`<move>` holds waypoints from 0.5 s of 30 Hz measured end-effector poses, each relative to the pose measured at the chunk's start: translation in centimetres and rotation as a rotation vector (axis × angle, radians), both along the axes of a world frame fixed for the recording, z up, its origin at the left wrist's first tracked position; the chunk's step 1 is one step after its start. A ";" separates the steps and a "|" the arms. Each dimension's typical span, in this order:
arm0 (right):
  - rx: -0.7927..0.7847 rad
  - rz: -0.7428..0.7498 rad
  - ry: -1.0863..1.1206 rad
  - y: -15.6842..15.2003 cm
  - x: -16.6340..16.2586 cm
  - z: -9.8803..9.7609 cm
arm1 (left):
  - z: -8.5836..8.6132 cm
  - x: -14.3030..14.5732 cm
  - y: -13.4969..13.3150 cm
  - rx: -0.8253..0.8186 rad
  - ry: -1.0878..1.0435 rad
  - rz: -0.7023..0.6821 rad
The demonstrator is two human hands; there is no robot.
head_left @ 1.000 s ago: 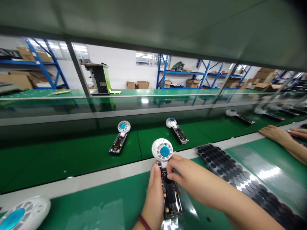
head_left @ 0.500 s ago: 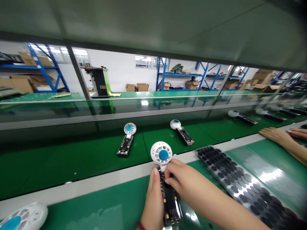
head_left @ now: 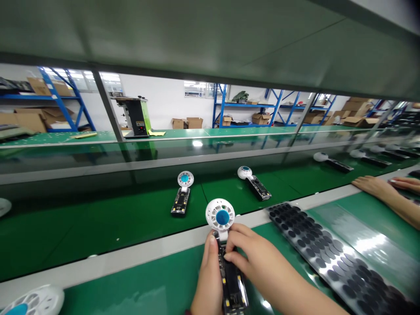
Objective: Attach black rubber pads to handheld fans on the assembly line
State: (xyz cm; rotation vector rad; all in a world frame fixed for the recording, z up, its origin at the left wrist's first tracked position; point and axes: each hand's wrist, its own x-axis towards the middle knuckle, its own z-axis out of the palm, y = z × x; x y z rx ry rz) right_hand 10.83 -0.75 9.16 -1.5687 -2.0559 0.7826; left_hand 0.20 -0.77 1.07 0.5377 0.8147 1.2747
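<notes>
Cradling the handheld fan (head_left: 233,284) over the green bench (head_left: 177,267), the left hand (head_left: 210,278) clasped its handle's edge; the right hand (head_left: 246,250) curled against the front, whether pinching anything could not be told. The fan appeared light, stiff, smooth, perhaps slippery and fragile, best held by its casing edges. Cardboard boxes (head_left: 194,123) stood beyond, contents hidden.
</notes>
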 end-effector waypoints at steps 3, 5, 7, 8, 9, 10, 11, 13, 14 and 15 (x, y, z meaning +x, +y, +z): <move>-0.040 -0.113 0.136 -0.4 -0.1 -0.7 | 0.1 0.0 0.0 0.034 0.036 0.009; -0.135 -0.175 0.318 -0.6 -0.1 -1.5 | 0.2 0.1 -0.1 0.053 0.033 0.017; -0.290 -0.163 0.558 -0.8 -0.1 -2.4 | 0.3 0.2 -0.2 0.045 0.021 0.024; -0.353 -0.138 0.665 -0.8 -0.2 -2.9 | 0.3 0.3 -0.2 0.036 0.017 0.033; -0.387 -0.115 0.744 -0.9 -0.3 -3.3 | 0.3 0.4 -0.2 0.030 0.017 0.045; -0.396 -0.108 0.789 -0.9 -0.4 -3.8 | 0.3 0.4 -0.2 0.026 0.021 0.061; -0.384 -0.116 0.811 -1.0 -0.5 -4.2 | 0.3 0.4 -0.2 0.026 0.027 0.074; -0.328 -0.152 0.843 -1.1 -0.9 -4.8 | 0.2 0.3 -0.2 0.027 0.037 0.082; -0.308 -0.168 0.865 -1.2 -1.0 -5.0 | 0.2 0.2 -0.2 0.025 0.039 0.076; -0.299 -0.183 0.891 -1.2 -1.2 -5.1 | 0.2 0.1 -0.1 0.023 0.038 0.067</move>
